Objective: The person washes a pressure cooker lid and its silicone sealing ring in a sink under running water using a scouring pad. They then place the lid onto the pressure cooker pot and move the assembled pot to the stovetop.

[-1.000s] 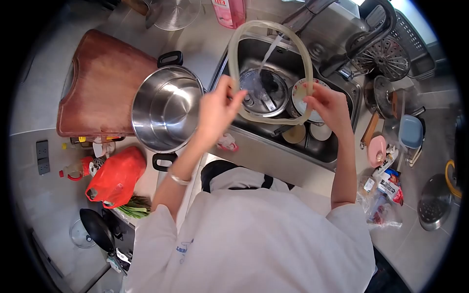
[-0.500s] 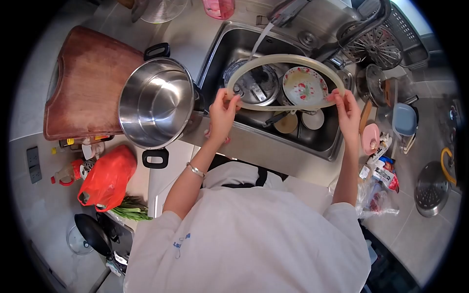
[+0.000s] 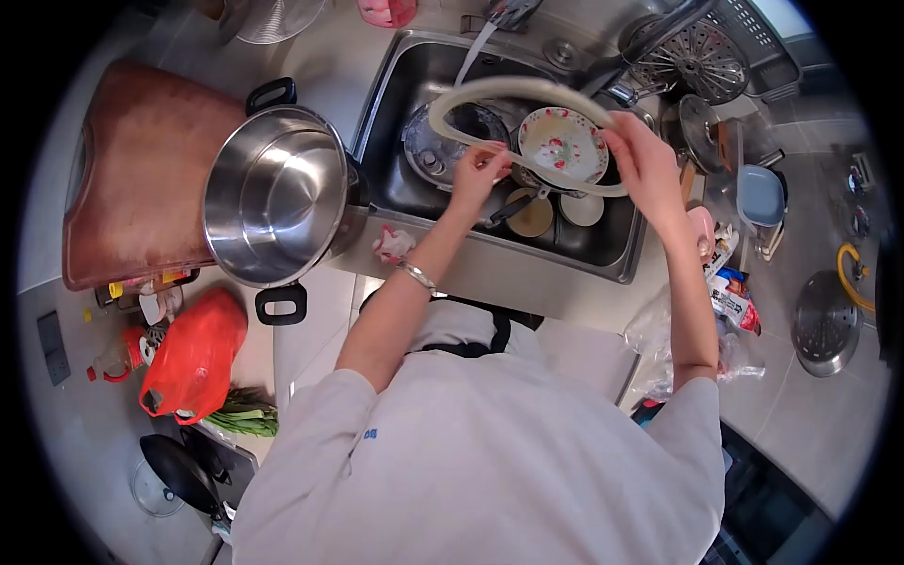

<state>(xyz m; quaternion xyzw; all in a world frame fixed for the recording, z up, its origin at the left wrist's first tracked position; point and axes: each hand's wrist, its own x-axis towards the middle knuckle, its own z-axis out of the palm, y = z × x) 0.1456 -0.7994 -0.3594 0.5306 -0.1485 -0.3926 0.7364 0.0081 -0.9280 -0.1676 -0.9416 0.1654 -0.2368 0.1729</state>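
A steel sink [image 3: 428, 71] sits in the desk [image 3: 344, 61]. The left hand's [image 3: 476, 177] grip pinches a pale ring's [image 3: 523, 88] near strand, the right hand's [image 3: 650, 165] its right end; above the sink, its long axis slants from far left to near right, past a flowered bowl [image 3: 565, 141].

- A loose T-shirt [image 3: 508, 471], off-white to pale grey, softly creased.
- Short, wide sleeves, the left sleeve [image 3: 325, 414] and right sleeve [image 3: 692, 414] both plain.
- A small blue print [image 3: 370, 434] near the shirt's upper left edge (too small to read), with a thin dark mark beneath.
- A shiny silver-coloured bracelet [image 3: 415, 275] above the left hand [image 3: 478, 174].
- Pale cloth [image 3: 461, 325] beyond the shirt's front edge, crossed by a black band [image 3: 461, 349].
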